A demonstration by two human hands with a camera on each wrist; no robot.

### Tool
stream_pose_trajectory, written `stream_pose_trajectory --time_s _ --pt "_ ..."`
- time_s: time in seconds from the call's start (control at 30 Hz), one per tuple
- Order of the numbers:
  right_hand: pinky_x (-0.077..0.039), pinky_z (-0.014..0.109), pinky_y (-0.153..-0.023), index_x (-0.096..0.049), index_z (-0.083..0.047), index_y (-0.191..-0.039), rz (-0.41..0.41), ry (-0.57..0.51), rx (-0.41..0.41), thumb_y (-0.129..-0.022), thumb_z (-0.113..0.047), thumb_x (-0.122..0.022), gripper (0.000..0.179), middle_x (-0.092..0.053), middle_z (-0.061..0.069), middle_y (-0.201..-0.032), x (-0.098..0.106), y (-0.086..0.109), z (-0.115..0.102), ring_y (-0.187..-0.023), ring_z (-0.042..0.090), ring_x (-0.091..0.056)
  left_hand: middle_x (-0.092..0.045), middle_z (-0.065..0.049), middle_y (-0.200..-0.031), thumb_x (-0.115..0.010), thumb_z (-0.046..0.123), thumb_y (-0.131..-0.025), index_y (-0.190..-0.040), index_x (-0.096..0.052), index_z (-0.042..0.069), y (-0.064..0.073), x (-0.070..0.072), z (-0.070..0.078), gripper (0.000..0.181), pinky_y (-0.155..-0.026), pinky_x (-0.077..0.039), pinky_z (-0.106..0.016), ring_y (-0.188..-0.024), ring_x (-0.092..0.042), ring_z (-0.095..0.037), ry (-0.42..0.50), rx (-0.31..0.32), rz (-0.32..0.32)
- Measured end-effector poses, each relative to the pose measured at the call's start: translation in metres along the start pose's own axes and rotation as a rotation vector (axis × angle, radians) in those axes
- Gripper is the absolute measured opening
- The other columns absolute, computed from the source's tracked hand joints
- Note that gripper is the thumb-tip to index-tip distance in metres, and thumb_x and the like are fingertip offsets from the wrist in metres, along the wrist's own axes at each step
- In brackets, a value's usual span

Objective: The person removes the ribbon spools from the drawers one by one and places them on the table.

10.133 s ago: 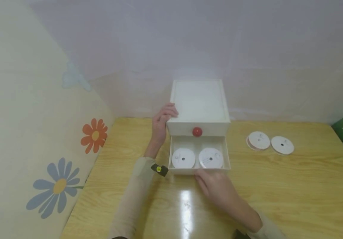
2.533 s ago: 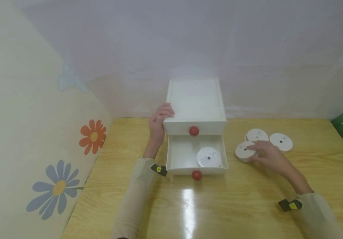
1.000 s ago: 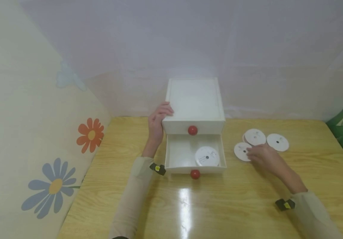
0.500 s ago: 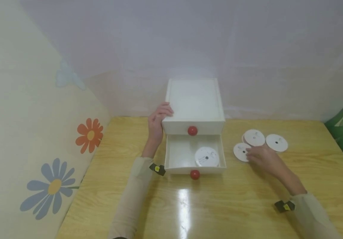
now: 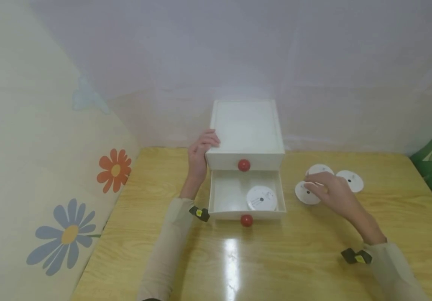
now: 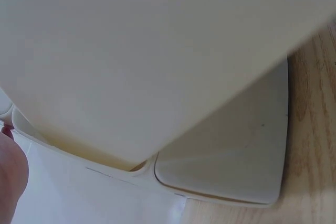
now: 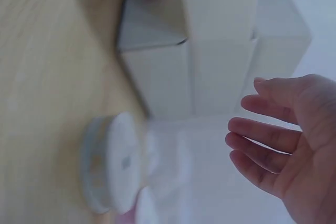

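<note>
A white drawer cabinet (image 5: 247, 125) with red knobs stands on the wooden table, its middle drawer (image 5: 228, 196) pulled out. One white ribbon spool (image 5: 262, 198) lies in the right part of that drawer. My left hand (image 5: 200, 154) grips the cabinet's upper left edge, fingers bent over the top. To the right of the cabinet, my right hand (image 5: 336, 192) is over a ribbon spool (image 5: 305, 195) lying flat on the table. Its fingers are relaxed and hold nothing in the right wrist view. Two more ribbon spools, one partly hidden (image 5: 319, 168) and one at the right (image 5: 352, 180), lie behind the hand.
The table (image 5: 185, 259) extends in front of the cabinet and to both sides. A pale cloth backdrop (image 5: 185, 62) hangs right behind it. On the left rises a wall (image 5: 24, 125) with flower decorations. Green leaves are pictured at the far right.
Since the earliest frame, the left spool has gone from the drawer to the table beside the others. My right hand has just let go of it and lifted slightly; my left stays on the cabinet.
</note>
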State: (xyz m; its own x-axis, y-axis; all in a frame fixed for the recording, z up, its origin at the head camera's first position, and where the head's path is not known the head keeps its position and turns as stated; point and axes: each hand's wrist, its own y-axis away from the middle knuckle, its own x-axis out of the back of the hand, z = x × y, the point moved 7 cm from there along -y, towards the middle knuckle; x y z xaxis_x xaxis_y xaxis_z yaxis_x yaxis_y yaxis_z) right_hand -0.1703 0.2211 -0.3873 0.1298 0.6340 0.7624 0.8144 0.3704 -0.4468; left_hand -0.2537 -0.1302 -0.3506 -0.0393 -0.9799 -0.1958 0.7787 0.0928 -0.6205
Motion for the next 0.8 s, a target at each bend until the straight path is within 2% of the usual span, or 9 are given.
stream_pose_trajectory --time_s 0.1,0.2,0.33,0.43,0.5,0.63,0.7,0.8 --pt "-0.058 0.048 -0.080 -0.077 0.000 -0.106 0.065 -0.002 0.057 -0.085 -0.002 -0.078 0.022 -0.076 0.017 -0.108 0.008 -0.008 -0.018 -0.096 0.037 -0.072 -0.072 0.006 -0.091 -0.045 0.006 -0.086 -0.079 -0.059 -0.016 0.000 0.001 0.001 0.026 -0.118 -0.033 -0.046 -0.117 -0.059 -0.019 -0.003 -0.001 0.001" --pt "-0.056 0.027 -0.089 -0.077 -0.001 -0.109 0.094 -0.027 0.100 -0.084 -0.002 -0.079 0.025 -0.075 0.017 -0.111 0.015 -0.015 -0.036 -0.102 0.036 -0.071 -0.072 0.006 -0.091 -0.046 0.006 -0.086 -0.079 -0.059 -0.016 0.000 0.002 0.001 0.027 -0.118 -0.033 -0.046 -0.118 -0.059 -0.019 0.001 0.001 0.002" --pt "-0.053 0.021 -0.091 -0.077 -0.001 -0.109 0.117 -0.051 0.200 -0.094 -0.016 -0.074 0.022 -0.075 0.017 -0.114 0.021 -0.023 -0.061 -0.105 0.037 -0.070 -0.072 0.006 -0.091 -0.046 0.007 -0.086 -0.080 -0.058 -0.018 0.000 0.002 0.000 0.028 -0.118 -0.033 -0.046 -0.117 -0.059 -0.019 0.002 -0.006 -0.003" --pt "-0.057 0.039 -0.085 -0.077 -0.001 -0.106 0.124 -0.057 0.272 -0.103 -0.037 -0.062 0.039 -0.075 0.015 -0.111 0.020 -0.029 -0.074 -0.104 0.037 -0.070 -0.072 0.007 -0.091 -0.045 0.007 -0.086 -0.080 -0.056 -0.020 0.000 0.001 0.001 0.029 -0.118 -0.033 -0.046 -0.117 -0.059 -0.018 -0.002 -0.023 -0.011" --pt "-0.055 0.047 -0.084 -0.077 -0.001 -0.106 0.113 -0.064 0.304 -0.105 -0.043 -0.057 0.047 -0.076 0.014 -0.109 0.017 -0.032 -0.082 -0.104 0.036 -0.070 -0.072 0.008 -0.091 -0.045 0.006 -0.087 -0.080 -0.056 -0.020 0.000 0.000 0.001 0.030 -0.118 -0.033 -0.046 -0.117 -0.060 -0.018 -0.003 -0.031 -0.013" --pt "-0.056 0.050 -0.087 -0.076 -0.002 -0.108 0.047 -0.096 0.324 -0.096 -0.022 -0.071 0.024 -0.075 0.013 -0.109 0.008 -0.035 -0.093 -0.104 0.034 -0.069 -0.072 0.007 -0.091 -0.045 0.006 -0.086 -0.079 -0.058 -0.018 0.000 0.000 0.000 0.028 -0.118 -0.034 -0.046 -0.117 -0.060 -0.019 0.002 -0.024 -0.008" --pt "-0.056 0.052 -0.089 -0.075 -0.002 -0.109 -0.003 -0.117 0.323 -0.088 -0.009 -0.075 0.022 -0.075 0.012 -0.110 0.001 -0.036 -0.098 -0.105 0.034 -0.069 -0.072 0.007 -0.091 -0.045 0.006 -0.086 -0.076 -0.064 -0.008 0.000 0.000 0.000 0.025 -0.118 -0.034 -0.046 -0.117 -0.060 -0.019 0.007 -0.007 -0.002" --pt "-0.057 0.055 -0.089 -0.075 -0.002 -0.108 -0.065 -0.135 0.327 -0.083 -0.003 -0.077 0.025 -0.074 0.013 -0.111 -0.008 -0.038 -0.105 -0.104 0.033 -0.069 -0.072 0.006 -0.091 -0.045 0.006 -0.085 -0.076 -0.071 0.012 0.000 0.000 0.000 0.028 -0.119 -0.033 -0.045 -0.118 -0.059 -0.018 0.010 0.019 0.002"
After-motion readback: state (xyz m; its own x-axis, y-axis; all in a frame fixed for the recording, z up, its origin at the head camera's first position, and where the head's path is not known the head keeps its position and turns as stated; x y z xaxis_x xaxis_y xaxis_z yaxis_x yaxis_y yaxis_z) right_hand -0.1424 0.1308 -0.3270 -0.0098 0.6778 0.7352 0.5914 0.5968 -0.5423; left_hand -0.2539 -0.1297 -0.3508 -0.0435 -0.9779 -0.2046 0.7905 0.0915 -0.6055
